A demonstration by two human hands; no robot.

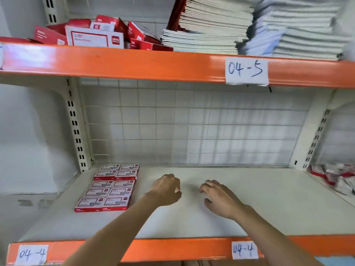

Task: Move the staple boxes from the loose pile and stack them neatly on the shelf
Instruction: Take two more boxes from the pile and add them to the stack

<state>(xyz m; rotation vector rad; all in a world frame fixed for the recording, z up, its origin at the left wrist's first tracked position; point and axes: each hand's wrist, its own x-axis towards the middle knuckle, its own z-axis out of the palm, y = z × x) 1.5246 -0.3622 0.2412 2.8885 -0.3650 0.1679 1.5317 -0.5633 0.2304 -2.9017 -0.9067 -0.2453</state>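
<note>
Red and white staple boxes lie stacked in two neat columns on the left of the white shelf labelled 04-4. A loose pile of the same boxes lies at the far right edge, past the upright. My left hand hovers over the bare middle of the shelf, to the right of the stack, with loosely curled fingers holding nothing. My right hand hangs beside it, also loosely curled and empty. Both hands are apart from the boxes.
Above, the orange beam labelled 04-5 carries jumbled red boxes and tall piles of notebooks. A wire grid backs the shelf. Slotted uprights stand on both sides.
</note>
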